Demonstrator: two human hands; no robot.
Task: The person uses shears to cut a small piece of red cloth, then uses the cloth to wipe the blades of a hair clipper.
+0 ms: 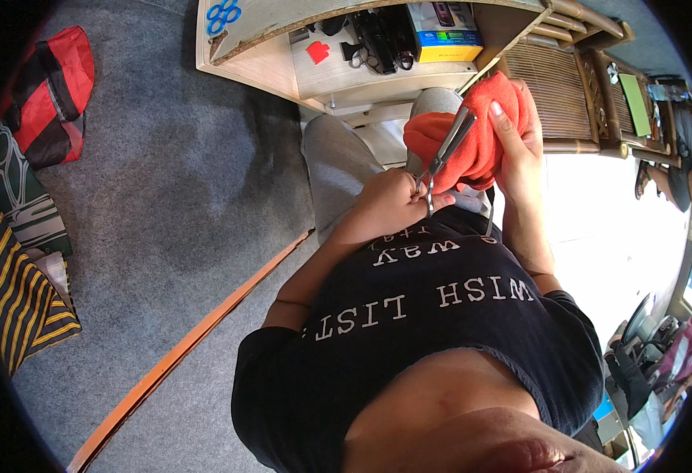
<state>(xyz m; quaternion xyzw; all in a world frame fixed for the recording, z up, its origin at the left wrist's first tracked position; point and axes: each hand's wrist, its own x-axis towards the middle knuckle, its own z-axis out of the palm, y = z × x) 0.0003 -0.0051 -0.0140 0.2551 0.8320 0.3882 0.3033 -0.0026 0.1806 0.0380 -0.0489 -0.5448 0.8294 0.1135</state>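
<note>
My left hand [390, 200] grips a pair of metal thinning shears [440, 155] by the finger rings. The shears' toothed blades point up and to the right, partly spread, and lie against a bunched red-orange cloth [470, 139]. With my right hand [520, 139] I hold that cloth from its right side, my thumb pressed on top and the other fingers mostly hidden behind it. Cloth and shears are above my lap, over the knee of my grey trousers [337, 159].
Ahead, a wooden cabinet shelf [381, 83] holds a product box [447, 35], black clippers [375, 44], scissors and a red clipper comb [317, 52]. A bamboo bench [550, 94] stands right; another person's leg [665, 183] shows beyond. Folded striped cloth [27, 307] lies left.
</note>
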